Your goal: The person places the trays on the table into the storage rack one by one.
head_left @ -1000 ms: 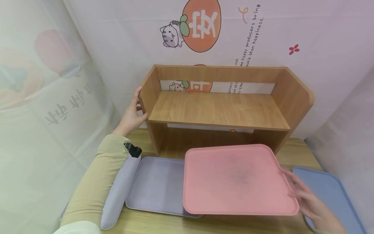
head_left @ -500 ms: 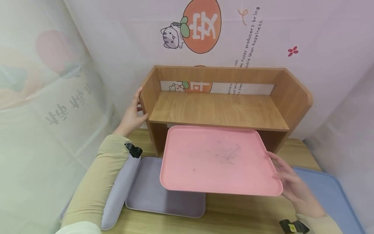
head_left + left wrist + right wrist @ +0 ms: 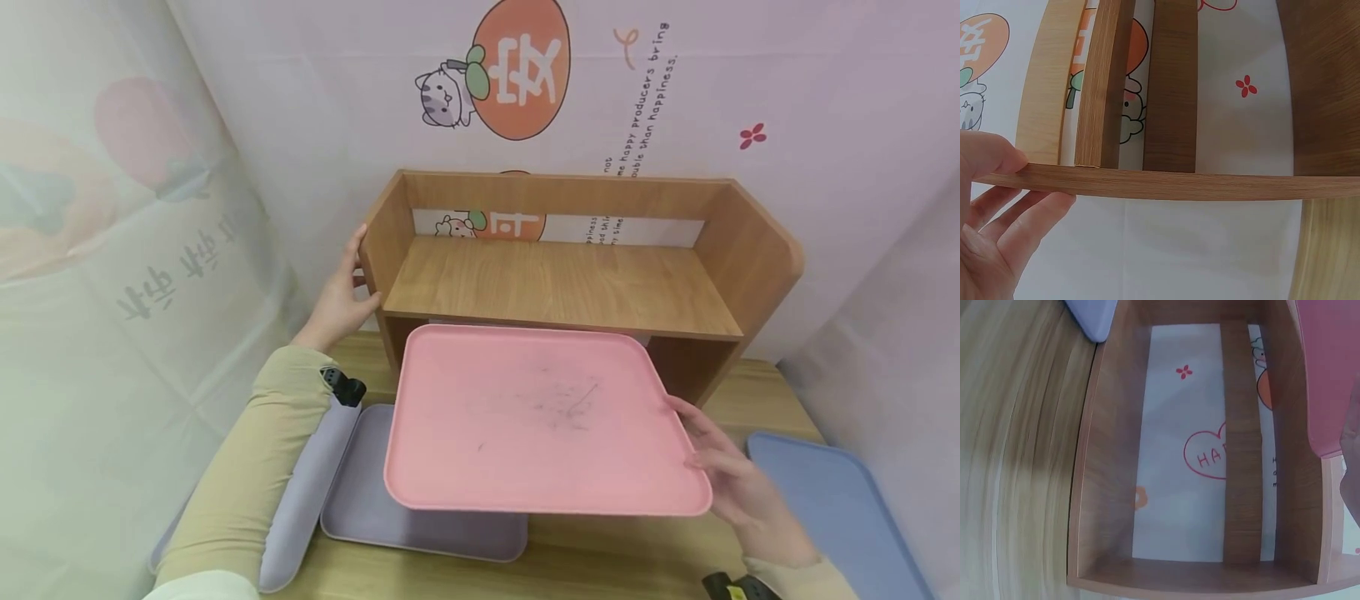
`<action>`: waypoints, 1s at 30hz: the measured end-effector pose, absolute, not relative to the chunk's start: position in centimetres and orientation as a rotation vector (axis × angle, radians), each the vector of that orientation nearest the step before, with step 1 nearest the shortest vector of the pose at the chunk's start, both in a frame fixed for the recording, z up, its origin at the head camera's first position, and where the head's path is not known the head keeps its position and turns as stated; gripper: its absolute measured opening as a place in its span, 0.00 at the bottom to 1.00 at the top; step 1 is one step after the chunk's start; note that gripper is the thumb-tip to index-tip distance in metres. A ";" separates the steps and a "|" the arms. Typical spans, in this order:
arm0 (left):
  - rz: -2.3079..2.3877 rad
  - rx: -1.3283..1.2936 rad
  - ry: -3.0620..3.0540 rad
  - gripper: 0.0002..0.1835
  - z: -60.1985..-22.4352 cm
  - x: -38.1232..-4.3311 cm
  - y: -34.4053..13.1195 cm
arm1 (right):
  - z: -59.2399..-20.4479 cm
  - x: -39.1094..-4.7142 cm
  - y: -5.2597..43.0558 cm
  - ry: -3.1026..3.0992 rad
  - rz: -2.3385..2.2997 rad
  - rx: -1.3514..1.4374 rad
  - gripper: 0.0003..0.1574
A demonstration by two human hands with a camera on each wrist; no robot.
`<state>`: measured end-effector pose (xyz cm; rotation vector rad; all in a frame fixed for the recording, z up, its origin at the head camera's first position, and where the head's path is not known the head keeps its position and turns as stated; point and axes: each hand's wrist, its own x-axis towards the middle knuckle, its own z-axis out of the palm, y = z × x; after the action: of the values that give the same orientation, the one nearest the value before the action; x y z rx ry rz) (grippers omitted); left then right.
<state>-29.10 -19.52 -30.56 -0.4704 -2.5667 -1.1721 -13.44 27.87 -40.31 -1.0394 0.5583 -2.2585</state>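
A two-level wooden shelf (image 3: 555, 283) stands on the table. My left hand (image 3: 337, 300) grips its left side panel (image 3: 1179, 184), thumb on one face and fingers on the other in the left wrist view. My right hand (image 3: 742, 483) holds a pink tray (image 3: 525, 425) by its right edge, thumb over the rim. The tray hangs in front of the shelf, its far edge close to the middle board's front; whether they touch I cannot tell. Dark scuffs mark its face. In the right wrist view, the pink tray (image 3: 1335, 375) and right hand (image 3: 1351, 456) are partly cut off.
Below the pink tray lies a purple tray (image 3: 427, 533) on the wooden table (image 3: 615, 558). Another purple piece (image 3: 309, 500) is partly hidden by my left sleeve. A blue tray (image 3: 832, 500) lies at the right. Printed cloth (image 3: 322, 108) hangs behind and at both sides.
The pink tray, held in my right hand, has moved left and toward the shelf, then slightly further left. More of the right forearm shows. My left hand stays on the side panel.
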 end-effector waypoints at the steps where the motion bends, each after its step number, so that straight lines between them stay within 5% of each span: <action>1: -1.172 -0.475 -2.563 0.54 -30.6 -29.1 -19.5 | -40.2 -13.4 27.8 0.556 -2.255 -1.041 0.49; 30: -1.192 -0.461 -2.569 0.55 -30.5 -28.8 -19.3 | -38.3 -15.1 26.2 0.778 -2.672 -1.032 0.39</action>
<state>-28.85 -19.31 -30.53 -0.4606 -2.5692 -1.1921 -15.07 26.22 -38.32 -1.0317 0.7781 -2.6720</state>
